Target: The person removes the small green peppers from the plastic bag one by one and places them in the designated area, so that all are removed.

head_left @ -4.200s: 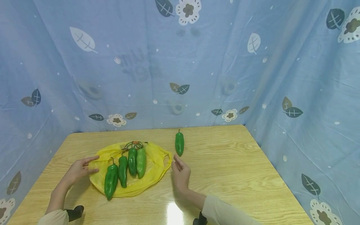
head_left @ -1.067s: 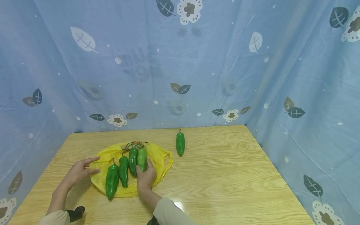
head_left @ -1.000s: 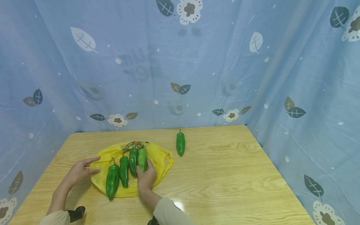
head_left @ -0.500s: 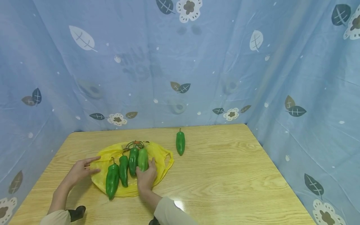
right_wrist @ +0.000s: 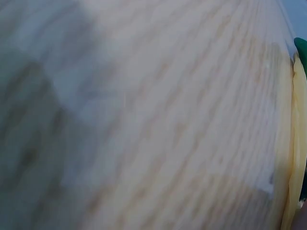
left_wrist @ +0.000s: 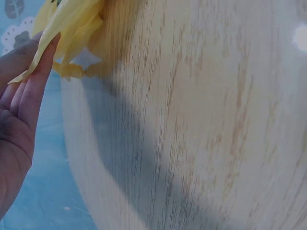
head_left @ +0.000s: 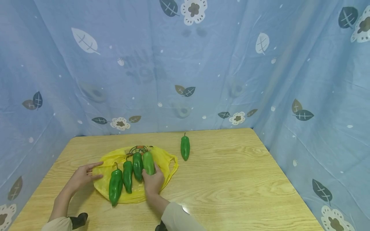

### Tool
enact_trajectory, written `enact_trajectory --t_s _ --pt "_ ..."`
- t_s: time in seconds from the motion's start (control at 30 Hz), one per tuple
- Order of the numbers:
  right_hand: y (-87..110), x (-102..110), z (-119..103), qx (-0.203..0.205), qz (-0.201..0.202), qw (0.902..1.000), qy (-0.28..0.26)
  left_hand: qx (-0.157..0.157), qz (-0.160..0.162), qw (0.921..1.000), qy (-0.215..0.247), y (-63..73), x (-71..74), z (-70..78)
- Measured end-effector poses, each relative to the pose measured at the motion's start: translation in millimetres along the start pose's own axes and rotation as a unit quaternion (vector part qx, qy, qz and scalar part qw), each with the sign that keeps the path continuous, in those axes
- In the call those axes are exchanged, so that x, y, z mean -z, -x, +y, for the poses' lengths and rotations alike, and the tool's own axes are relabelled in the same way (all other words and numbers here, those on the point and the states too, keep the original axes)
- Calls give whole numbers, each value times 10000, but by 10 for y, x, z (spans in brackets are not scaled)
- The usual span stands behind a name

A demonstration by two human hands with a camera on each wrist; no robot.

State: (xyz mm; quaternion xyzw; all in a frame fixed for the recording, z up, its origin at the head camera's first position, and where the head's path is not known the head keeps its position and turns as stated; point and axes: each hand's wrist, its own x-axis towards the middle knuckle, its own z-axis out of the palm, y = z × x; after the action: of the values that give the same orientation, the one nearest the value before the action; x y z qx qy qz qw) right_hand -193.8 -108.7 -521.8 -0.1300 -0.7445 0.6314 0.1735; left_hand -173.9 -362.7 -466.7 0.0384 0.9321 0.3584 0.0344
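A yellow plastic bag [head_left: 136, 198] lies spread on the table with several green peppers on it. My left hand [head_left: 81, 175] pinches the bag's left edge; the left wrist view shows the yellow film [left_wrist: 53, 33] between thumb and fingers. At the right end of the row, my right hand [head_left: 153, 183] grips the lower part of a light green pepper [head_left: 148, 163]. To its left lie a dark green pepper [head_left: 137, 166], a narrower pepper [head_left: 127, 176] and a large pepper [head_left: 115, 187]. Only a strip of bag [right_wrist: 296, 134] and bits of green show in the right wrist view.
Another green pepper [head_left: 185, 147] lies alone on the wooden table [head_left: 231, 179], right of the bag and near the back edge. A bag handle loop [head_left: 173, 163] sticks out rightward. Blue patterned curtains [head_left: 185, 64] enclose the back and sides.
My right hand has come from the bag's right side onto the light green pepper. That pepper has shifted slightly right and tilted, opening a gap beside its neighbour. The left hand stays put.
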Motion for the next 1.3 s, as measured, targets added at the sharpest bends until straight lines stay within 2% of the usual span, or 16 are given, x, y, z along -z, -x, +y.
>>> enact_trajectory --t_s 0.23,0.37,0.6,0.87,1.1,1.3 --pt "-23 28 18 207 -38 9973 -704 -17 4 10000 -27 2 8 12" --pt "-48 69 19 219 -263 9939 -1052 36 -27 10000 -60 6 22 19" --pt "-202 192 -38 151 -603 9899 -1271 45 -38 10000 -60 -7 29 11" --pt "-344 300 -58 644 -661 9872 -1301 76 -47 9999 -69 2 25 -1" --pt "-458 414 -110 1006 -939 9783 -1546 45 -40 10000 -64 8 8 3" --pt "-635 543 -222 1395 -726 9723 -1729 -6 -22 9999 -100 0 6 -2"
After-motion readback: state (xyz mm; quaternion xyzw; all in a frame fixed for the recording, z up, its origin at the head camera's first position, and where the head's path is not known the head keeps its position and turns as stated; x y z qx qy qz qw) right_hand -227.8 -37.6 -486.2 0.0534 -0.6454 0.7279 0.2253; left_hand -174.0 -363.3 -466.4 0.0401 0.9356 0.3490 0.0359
